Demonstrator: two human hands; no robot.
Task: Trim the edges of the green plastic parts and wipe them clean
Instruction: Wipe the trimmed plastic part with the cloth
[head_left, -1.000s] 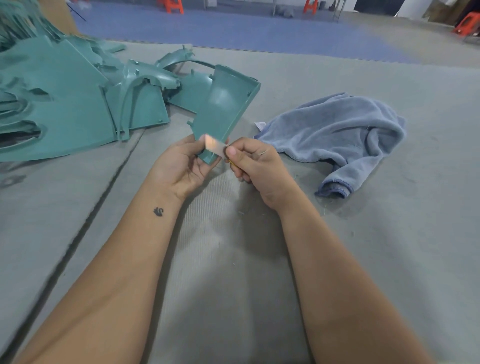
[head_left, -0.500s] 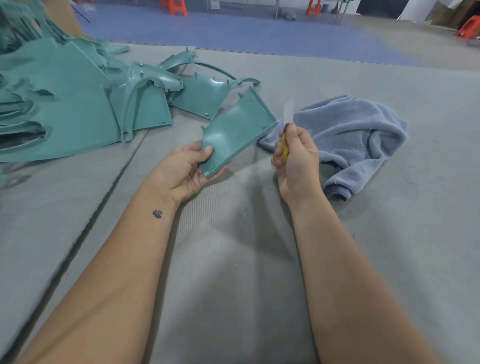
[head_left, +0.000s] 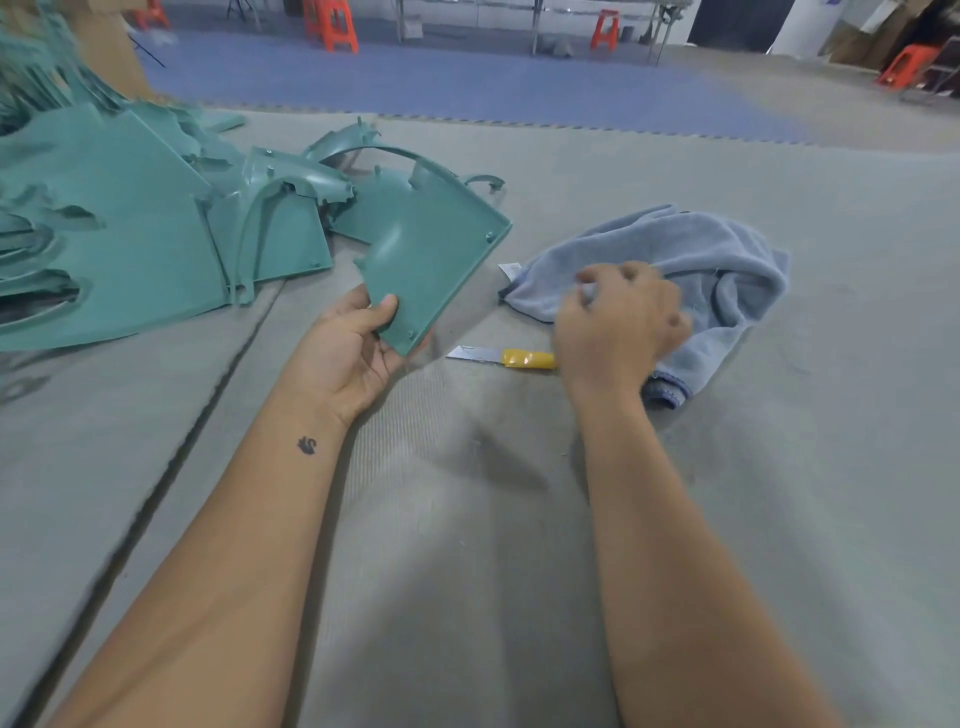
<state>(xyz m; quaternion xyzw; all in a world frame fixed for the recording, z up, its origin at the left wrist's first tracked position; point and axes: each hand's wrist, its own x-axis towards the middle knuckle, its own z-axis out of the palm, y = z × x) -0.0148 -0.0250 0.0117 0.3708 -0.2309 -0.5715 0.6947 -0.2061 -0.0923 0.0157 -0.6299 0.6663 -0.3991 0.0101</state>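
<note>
My left hand holds a flat green plastic part by its near corner, thumb on top, tilted up above the grey mat. My right hand is on the left part of a blue cloth, its fingers curled into the fabric. A utility knife with a yellow handle and a bare blade lies on the mat between my hands, the blade pointing left; its handle end is hidden under my right hand.
A pile of green plastic parts fills the left side of the grey mat. A seam in the mat runs diagonally at left. Blue flooring and orange stools lie beyond.
My right hand has put the knife down on the mat and moved right onto the blue cloth. My left hand has tilted the green part more upright.
</note>
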